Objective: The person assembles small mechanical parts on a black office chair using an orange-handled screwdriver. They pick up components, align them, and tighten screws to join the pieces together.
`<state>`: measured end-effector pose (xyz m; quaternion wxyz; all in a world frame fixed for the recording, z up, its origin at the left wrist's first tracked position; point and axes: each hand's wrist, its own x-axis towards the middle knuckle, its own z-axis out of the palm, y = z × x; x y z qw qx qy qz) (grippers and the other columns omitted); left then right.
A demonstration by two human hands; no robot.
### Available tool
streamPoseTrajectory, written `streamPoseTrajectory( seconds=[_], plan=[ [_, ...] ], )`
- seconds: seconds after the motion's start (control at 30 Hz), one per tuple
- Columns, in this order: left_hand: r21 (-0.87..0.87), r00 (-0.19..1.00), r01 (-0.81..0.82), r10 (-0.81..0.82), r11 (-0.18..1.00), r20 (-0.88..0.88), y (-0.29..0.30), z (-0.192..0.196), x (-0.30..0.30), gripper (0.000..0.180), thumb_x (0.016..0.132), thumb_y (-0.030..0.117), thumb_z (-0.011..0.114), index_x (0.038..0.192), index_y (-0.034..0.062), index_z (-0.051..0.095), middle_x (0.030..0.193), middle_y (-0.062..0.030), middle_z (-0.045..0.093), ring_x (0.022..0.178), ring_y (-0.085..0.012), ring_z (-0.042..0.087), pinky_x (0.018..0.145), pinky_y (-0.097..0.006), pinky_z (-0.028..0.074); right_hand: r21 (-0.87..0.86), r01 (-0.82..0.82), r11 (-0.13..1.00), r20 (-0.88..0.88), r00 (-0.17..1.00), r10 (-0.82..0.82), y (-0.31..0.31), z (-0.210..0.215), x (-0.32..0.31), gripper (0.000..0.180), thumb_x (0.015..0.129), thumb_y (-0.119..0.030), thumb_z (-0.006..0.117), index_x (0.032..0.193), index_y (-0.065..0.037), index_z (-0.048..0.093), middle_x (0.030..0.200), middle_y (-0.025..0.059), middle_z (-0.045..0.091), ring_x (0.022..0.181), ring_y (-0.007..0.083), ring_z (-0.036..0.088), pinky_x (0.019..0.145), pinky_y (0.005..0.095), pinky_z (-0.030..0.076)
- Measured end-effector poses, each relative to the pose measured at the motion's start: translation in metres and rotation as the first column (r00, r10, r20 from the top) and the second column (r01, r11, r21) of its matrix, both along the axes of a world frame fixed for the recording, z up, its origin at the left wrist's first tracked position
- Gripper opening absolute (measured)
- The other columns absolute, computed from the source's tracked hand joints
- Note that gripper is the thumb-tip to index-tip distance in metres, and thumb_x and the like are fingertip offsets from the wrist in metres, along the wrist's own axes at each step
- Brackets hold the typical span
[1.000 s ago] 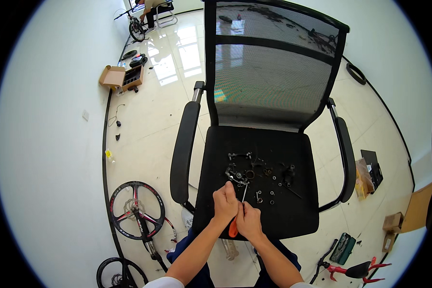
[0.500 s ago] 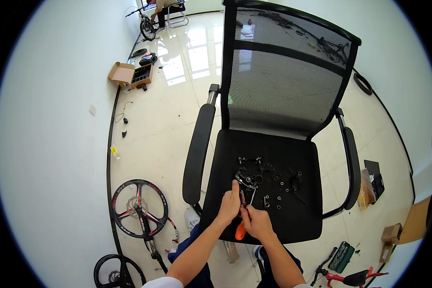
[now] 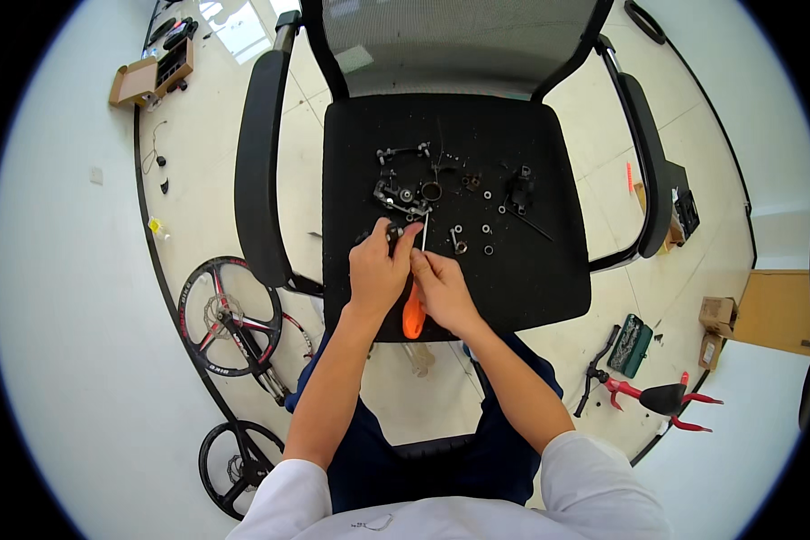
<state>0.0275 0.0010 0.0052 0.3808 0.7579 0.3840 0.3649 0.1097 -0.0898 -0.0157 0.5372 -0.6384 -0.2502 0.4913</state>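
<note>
Your left hand (image 3: 375,270) is resting on the black fabric seat (image 3: 531,279) of the mesh-backed office chair, just left of the frame's centre, its fingers curled together and pinching a small dark metal part (image 3: 391,232) at the fingertips. Your right hand (image 3: 443,290) is lying just beside it, touching it, with the fingers wrapped around the orange-handled screwdriver (image 3: 413,315); the orange handle is sticking out below the two hands toward the seat's front edge, and the thin silver shaft is pointing up the frame past your fingertips. Just above the shaft tip, a cluster of dark metal bicycle brake parts (image 3: 400,193) is lying on the seat, with small silver nuts and washers (image 3: 472,238) scattered to the right of them. At the left of the frame, a black bicycle wheel with red-trimmed spokes (image 3: 229,315) is lying on the pale tiled floor. At the lower right, a red and black bicycle part (image 3: 657,396) is lying near a small green case (image 3: 630,344).
</note>
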Motion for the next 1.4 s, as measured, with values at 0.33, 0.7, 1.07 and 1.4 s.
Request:
streamPoseTrajectory(
  seconds=[0.33, 0.7, 1.07, 1.4],
  plan=[
    [-0.355, 0.995, 0.052, -0.017, 0.933, 0.102, 0.002, -0.004, 0.008, 0.043, 0.097, 0.030, 0.059, 0.067, 0.0020, 0.048, 0.050, -0.0013, 0.045, 0.048, -0.0060, 0.041, 0.045, -0.026, 0.034, 0.029, 0.016, 0.999, 0.326, 0.945, -0.024, -0.001, 0.025, 0.010, 0.034, 0.096, -0.022, 0.054, 0.076, 0.004, 0.060, 0.054, 0.0160, 0.054, 0.045, 0.0223, 0.051, 0.047, 0.0344, 0.039],
    [-0.634, 0.999, 0.044, -0.017, 0.772, 0.048, -0.006, -0.009, 0.001, 0.061, 0.101, 0.047, 0.041, 0.062, 0.0019, 0.054, 0.051, -0.0019, 0.048, 0.053, -0.0100, 0.047, 0.048, -0.033, 0.039, 0.094, -0.070, 0.993, 0.623, 0.783, -0.004, -0.010, 0.030, 0.011, 0.021, 0.092, -0.018, 0.060, 0.082, 0.000, 0.063, 0.065, 0.0217, 0.061, 0.061, 0.0382, 0.064, 0.052, 0.0421, 0.049],
    [-0.157, 0.974, 0.224, -0.217, 0.962, 0.057, 0.003, 0.008, -0.011, 0.024, 0.095, 0.023, 0.059, 0.093, -0.0011, 0.063, 0.063, -0.0125, 0.060, 0.054, -0.0179, 0.058, 0.052, -0.030, 0.043, -0.028, -0.015, 0.999, 0.140, 0.990, 0.019, 0.001, 0.006, 0.019, 0.038, 0.099, -0.027, 0.051, 0.084, 0.005, 0.064, 0.057, 0.0112, 0.053, 0.051, 0.0109, 0.048, 0.049, 0.0300, 0.039],
    [-0.258, 0.985, 0.075, -0.031, 0.963, 0.169, -0.004, 0.011, -0.002, 0.022, 0.095, 0.023, 0.058, 0.094, 0.0016, 0.051, 0.057, -0.0066, 0.051, 0.051, -0.0105, 0.052, 0.047, -0.028, 0.038, 0.158, -0.026, 0.987, 0.346, 0.938, -0.031, -0.003, 0.019, 0.006, 0.035, 0.099, -0.026, 0.053, 0.076, 0.000, 0.058, 0.054, 0.0060, 0.050, 0.045, 0.0102, 0.046, 0.044, 0.0272, 0.034]
  ],
)
